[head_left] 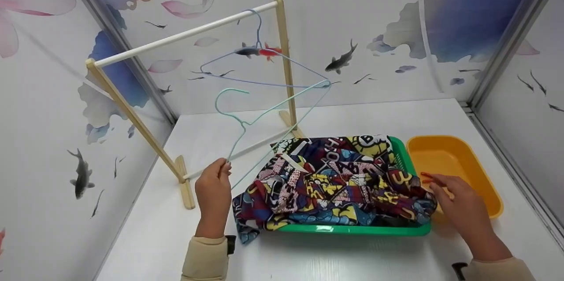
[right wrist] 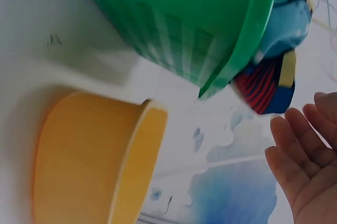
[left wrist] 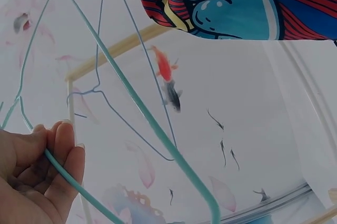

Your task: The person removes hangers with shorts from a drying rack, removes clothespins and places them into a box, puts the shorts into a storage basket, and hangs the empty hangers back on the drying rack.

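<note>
A mint-green hanger (head_left: 275, 107) is gripped by my left hand (head_left: 213, 188) near one shoulder, its hook up and to the left. In the left wrist view, the fingers (left wrist: 66, 153) curl round the hanger's thin bar. A garment with a colourful comic print (head_left: 330, 184) lies bunched in a green basket (head_left: 352, 229), spilling over the rim. My right hand (head_left: 465, 208) is at the garment's right end; in the right wrist view its fingers (right wrist: 289, 166) are relaxed beside the cloth. A small orange-red piece (head_left: 426, 175) shows beside those fingertips in the head view.
A wooden rack with a white rail (head_left: 189, 33) stands at the back left, and a blue hanger (head_left: 260, 80) hangs from it. To the right of the basket is a yellow basin (head_left: 458, 157). Printed wall panels enclose the white table (head_left: 374, 259).
</note>
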`<state>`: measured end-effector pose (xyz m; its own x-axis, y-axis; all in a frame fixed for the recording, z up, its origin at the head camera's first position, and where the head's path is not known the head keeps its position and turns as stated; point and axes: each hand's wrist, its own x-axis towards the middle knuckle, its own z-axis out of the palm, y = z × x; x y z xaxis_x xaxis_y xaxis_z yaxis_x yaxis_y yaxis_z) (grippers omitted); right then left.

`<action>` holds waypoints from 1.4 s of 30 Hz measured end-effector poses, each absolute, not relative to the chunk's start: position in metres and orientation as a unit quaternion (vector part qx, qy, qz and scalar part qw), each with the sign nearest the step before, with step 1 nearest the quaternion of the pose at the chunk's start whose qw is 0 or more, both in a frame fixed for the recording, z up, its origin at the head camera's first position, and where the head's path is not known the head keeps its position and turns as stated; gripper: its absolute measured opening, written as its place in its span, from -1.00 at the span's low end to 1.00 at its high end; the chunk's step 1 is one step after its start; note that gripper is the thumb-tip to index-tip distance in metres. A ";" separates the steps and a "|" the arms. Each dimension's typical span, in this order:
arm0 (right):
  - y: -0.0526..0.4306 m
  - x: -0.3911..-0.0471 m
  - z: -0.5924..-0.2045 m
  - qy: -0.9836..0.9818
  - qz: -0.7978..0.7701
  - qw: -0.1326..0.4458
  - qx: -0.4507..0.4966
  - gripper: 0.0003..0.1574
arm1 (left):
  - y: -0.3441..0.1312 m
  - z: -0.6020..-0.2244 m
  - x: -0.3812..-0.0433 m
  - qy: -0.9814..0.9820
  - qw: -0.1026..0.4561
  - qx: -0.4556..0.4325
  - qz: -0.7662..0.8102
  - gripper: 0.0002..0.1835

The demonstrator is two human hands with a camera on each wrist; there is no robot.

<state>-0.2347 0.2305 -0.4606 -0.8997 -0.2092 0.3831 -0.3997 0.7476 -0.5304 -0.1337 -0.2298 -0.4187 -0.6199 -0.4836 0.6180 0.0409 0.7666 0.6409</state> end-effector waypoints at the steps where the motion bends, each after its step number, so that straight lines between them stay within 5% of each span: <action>1: 0.233 -0.236 -0.461 -0.925 0.317 0.138 0.155 -0.61 | -0.230 -0.418 -0.133 -0.840 0.416 0.134 -0.321 -0.87; 8: 0.243 -0.245 -0.469 -0.942 0.319 0.037 0.098 -0.47 | -0.229 -0.416 -0.133 -0.824 0.419 0.141 -0.354 -0.89; 16: 0.248 -0.254 -0.482 -0.941 0.327 -0.037 0.082 -0.54 | -0.225 -0.414 -0.131 -0.809 0.397 0.159 -0.403 -0.89; 26: 0.245 -0.257 -0.493 -0.948 0.296 -0.040 0.112 -0.53 | -0.218 -0.416 -0.137 -0.778 0.356 0.178 -0.487 -0.86; 42: 0.239 -0.257 -0.491 -0.933 0.315 -0.155 0.070 -0.27 | -0.194 -0.408 -0.145 -0.716 0.317 0.145 -0.604 -0.86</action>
